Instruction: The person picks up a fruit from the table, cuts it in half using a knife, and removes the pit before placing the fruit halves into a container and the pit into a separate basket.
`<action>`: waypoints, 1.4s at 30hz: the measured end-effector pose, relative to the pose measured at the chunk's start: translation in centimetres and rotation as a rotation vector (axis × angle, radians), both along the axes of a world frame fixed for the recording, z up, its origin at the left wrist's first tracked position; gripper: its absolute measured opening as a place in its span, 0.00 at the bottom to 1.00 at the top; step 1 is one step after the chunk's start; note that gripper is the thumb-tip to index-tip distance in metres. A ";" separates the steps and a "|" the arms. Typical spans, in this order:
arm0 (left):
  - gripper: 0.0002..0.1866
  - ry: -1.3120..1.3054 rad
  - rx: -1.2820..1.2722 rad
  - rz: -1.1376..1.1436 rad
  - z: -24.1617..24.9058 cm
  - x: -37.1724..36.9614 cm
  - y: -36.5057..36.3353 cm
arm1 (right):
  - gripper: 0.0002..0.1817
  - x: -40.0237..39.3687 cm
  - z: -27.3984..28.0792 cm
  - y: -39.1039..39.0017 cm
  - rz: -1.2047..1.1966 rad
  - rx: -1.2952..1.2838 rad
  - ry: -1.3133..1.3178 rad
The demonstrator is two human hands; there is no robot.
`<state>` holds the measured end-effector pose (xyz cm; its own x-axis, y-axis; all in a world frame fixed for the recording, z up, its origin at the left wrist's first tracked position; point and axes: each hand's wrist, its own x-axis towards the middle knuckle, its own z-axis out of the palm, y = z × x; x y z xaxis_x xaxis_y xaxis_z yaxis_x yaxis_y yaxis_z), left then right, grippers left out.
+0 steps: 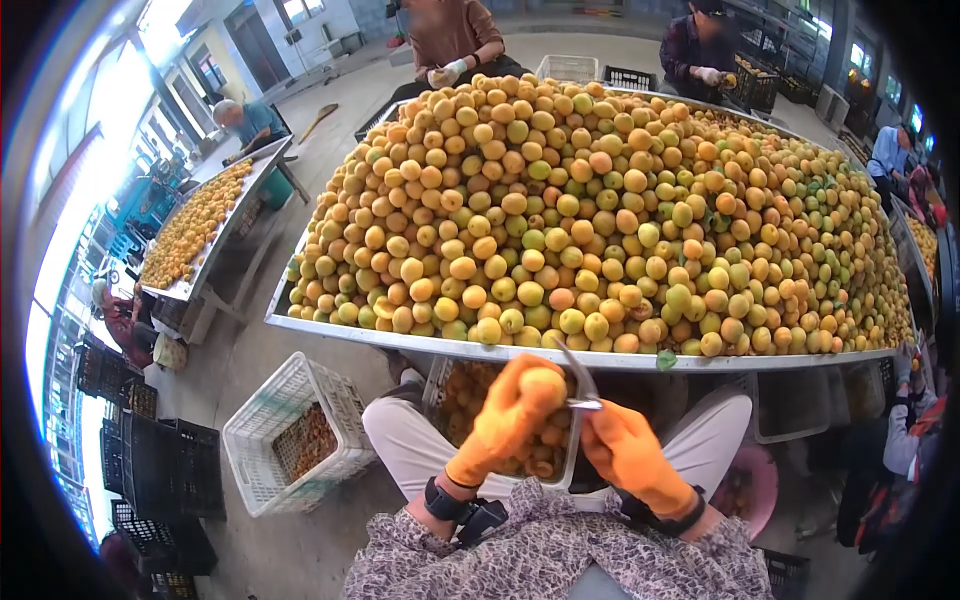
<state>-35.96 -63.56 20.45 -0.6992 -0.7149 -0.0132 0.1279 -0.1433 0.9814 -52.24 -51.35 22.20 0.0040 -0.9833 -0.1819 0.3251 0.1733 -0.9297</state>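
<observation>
My left hand (503,420), in an orange glove with a dark strap at the wrist, is closed around a yellow-orange apricot (541,390). Across from it, my right hand (632,455), gloved the same way, grips a small knife (583,385) with a curved metal blade. The blade points up beside the apricot, near the table's front edge. Under both hands, between my knees, a crate (436,385) holds apricot pieces (540,460). Just beyond my hands a large heap of apricots (560,220) fills a metal-rimmed table (450,346).
To my left stands a white crate (345,440) with dark pieces at its bottom. Black crates (170,465) are stacked farther left. A second table (200,280) bears more fruit. Other people (455,40) sit across the heap. A pink tub (762,485) is at my right.
</observation>
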 end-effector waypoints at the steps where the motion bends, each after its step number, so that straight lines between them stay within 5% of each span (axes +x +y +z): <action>1: 0.29 0.004 -0.036 0.123 0.0 0.5 -1.2 | 0.21 -0.6 1.2 1.0 -0.036 0.004 -0.147; 3: 0.31 0.079 -0.047 0.220 1.0 1.1 -2.2 | 0.22 -1.5 1.6 1.5 -0.058 0.001 -0.289; 5: 0.31 0.105 -0.040 0.127 2.3 0.7 -1.5 | 0.24 -1.5 1.2 1.9 -0.219 -0.009 0.182; 13: 0.35 0.364 0.245 -0.239 2.1 1.6 -0.3 | 0.26 0.0 0.0 2.1 -0.116 -0.084 0.134; 17: 0.36 0.396 0.297 -0.186 1.9 1.8 0.6 | 0.20 -0.1 -0.2 2.7 -0.006 0.093 -0.106; 42: 0.43 0.618 0.551 -0.088 -2.5 -0.1 2.6 | 0.23 2.4 0.4 0.5 0.066 0.074 -0.159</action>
